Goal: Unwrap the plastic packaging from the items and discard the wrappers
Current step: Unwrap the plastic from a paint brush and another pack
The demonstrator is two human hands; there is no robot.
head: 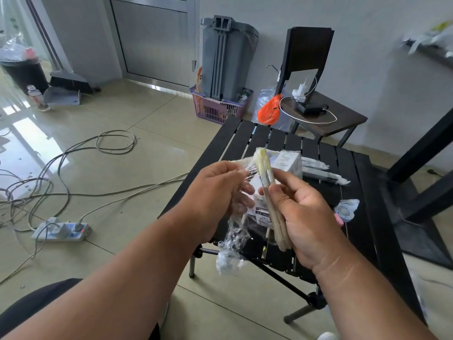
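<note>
My right hand (pixel 304 217) grips two wooden-handled paint brushes (pixel 269 192) by their handles, pale bristles pointing up and away. My left hand (pixel 215 195) pinches clear plastic wrap (pixel 232 241) that still clings around the bristles and trails down in a crumpled strip below the hand. Both hands hover over the near left part of the black slatted table (pixel 355 173). Behind the brushes a wrapped white box (pixel 288 161) sits on the table, and under the hands lies a flat wrapped pack (pixel 261 209).
Two wrapped long items (pixel 323 171) and a small wrapped blue-pink item (pixel 345 209) lie on the table's right side. A grey bin (pixel 228 57) stands in a purple basket by the wall. Cables and a power strip (pixel 61 231) cover the floor at left. A dark chair (pixel 318 111) stands beyond the table.
</note>
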